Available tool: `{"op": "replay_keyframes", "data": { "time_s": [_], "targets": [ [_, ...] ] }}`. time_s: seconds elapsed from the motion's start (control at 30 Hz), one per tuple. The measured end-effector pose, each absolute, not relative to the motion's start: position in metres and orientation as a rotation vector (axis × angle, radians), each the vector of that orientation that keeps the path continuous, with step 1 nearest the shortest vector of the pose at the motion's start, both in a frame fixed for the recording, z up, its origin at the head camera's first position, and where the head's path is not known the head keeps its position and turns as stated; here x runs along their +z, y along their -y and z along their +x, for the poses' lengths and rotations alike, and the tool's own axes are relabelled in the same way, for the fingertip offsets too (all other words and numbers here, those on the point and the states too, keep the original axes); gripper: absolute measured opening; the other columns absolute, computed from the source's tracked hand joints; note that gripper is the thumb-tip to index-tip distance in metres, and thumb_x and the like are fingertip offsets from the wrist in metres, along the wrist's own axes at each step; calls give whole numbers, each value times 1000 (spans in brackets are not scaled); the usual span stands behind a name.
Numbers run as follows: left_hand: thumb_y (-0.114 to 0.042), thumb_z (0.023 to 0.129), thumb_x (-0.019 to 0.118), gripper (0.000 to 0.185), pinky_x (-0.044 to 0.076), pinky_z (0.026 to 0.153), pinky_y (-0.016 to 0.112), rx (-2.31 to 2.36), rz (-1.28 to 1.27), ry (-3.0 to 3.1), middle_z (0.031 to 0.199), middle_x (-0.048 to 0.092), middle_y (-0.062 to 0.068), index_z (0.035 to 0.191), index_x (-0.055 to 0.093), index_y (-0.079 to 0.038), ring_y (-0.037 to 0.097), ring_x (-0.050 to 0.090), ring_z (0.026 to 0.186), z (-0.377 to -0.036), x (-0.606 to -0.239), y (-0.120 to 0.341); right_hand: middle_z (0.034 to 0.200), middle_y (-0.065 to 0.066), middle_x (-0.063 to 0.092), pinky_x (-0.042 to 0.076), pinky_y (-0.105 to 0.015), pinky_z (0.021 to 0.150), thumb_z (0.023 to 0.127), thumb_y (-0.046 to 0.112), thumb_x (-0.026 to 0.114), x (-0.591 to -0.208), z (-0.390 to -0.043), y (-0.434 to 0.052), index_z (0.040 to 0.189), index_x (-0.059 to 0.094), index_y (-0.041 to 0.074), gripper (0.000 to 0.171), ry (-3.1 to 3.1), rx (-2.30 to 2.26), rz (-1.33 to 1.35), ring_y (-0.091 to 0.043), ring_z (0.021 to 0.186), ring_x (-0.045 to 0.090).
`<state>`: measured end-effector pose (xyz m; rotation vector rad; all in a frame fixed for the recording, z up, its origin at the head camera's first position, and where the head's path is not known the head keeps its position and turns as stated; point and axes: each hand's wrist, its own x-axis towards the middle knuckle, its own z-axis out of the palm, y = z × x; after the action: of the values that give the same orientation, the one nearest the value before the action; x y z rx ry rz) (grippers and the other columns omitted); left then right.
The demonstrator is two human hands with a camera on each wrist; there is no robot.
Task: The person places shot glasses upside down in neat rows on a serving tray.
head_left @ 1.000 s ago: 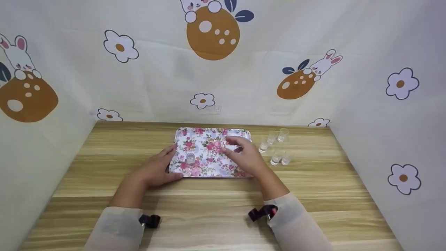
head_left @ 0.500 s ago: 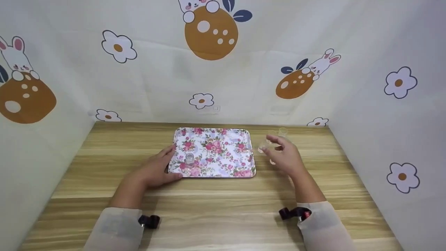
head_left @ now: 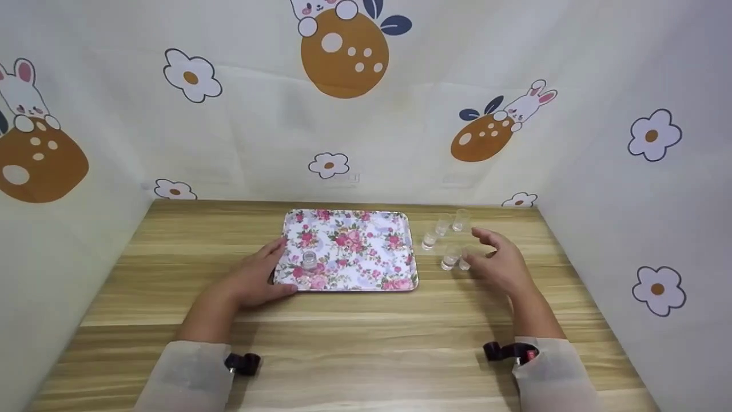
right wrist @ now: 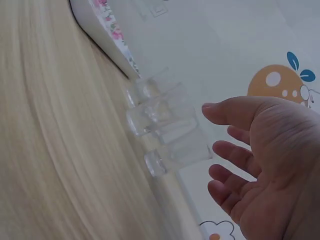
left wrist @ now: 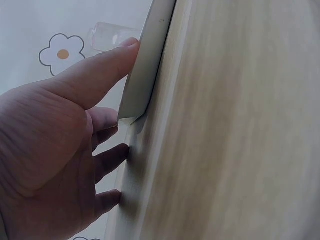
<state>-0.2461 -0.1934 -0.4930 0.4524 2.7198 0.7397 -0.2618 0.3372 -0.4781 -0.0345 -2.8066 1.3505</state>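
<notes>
Clear glasses (head_left: 449, 243) now unhidden; right hand (head_left: 498, 264) withdrew rightward.

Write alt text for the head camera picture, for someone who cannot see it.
A person's right hand reaches, open, toward five small clear glasses on a wooden table. Their left hand rests at the corner of a floral tray carrying one glass.

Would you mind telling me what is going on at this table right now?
A person sits at a wooden table. The left hand rests at the left edge of a floral tray, which carries one small clear glass. The right hand, open and holding nothing, is beside a cluster of five more glasses standing on the table right of the tray.
</notes>
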Motion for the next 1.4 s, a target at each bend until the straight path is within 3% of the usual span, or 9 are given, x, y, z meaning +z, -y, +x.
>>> {"op": "replay_keyframes", "data": {
  "time_s": [0.2, 0.4, 0.6, 1.07, 1.2, 1.4],
  "targets": [
    [-59, 96, 73, 108, 18, 132, 71, 742, 445, -2713, 183, 7, 9, 173, 15, -9, 52, 15, 165, -247, -494, 193, 154, -18, 60, 50, -37, 108, 92, 30, 86, -492, -267, -342, 159, 51, 7, 78, 2852, 1380, -58, -35, 134, 60],
    [-60, 96, 73, 108, 18, 131, 72, 766, 424, -2701, 183, 6, 9, 173, 14, -10, 52, 14, 164, -244, -491, 193, 136, -19, 70, 53, -18, 91, 91, 21, 86, -505, -269, -345, 151, 59, 4, 69, 2885, 1356, -76, -28, 119, 67],
    [-60, 96, 73, 109, 19, 131, 72, 765, 428, -2706, 183, 6, 8, 173, 15, -10, 53, 15, 164, -245, -491, 194, 114, -14, 78, 53, -28, 92, 92, 23, 85, -508, -272, -345, 131, 74, 4, 45, 2908, 1221, -61, -21, 103, 69],
    [-59, 96, 73, 108, 17, 131, 73, 735, 444, -2725, 183, 7, 10, 172, 16, -7, 52, 16, 164, -244, -492, 192, 114, -10, 72, 55, -15, 76, 93, 20, 80, -500, -271, -343, 130, 70, 4, 42, 2657, 1431, -245, -10, 99, 64],
    [-60, 96, 73, 108, 16, 131, 73, 717, 422, -2721, 183, 6, 9, 173, 15, -9, 52, 15, 165, -244, -492, 191, 117, -10, 70, 56, -13, 78, 94, 15, 79, -483, -268, -331, 128, 67, 1, 38, 2496, 1548, -248, -7, 99, 65],
    [-60, 96, 73, 109, 17, 131, 73, 742, 416, -2706, 184, 5, 8, 173, 14, -10, 52, 14, 164, -244, -490, 191, 113, -7, 72, 61, -15, 85, 92, 5, 80, -455, -259, -292, 122, 69, -3, 33, 2357, 1693, -44, -7, 99, 70]
  ]
}}
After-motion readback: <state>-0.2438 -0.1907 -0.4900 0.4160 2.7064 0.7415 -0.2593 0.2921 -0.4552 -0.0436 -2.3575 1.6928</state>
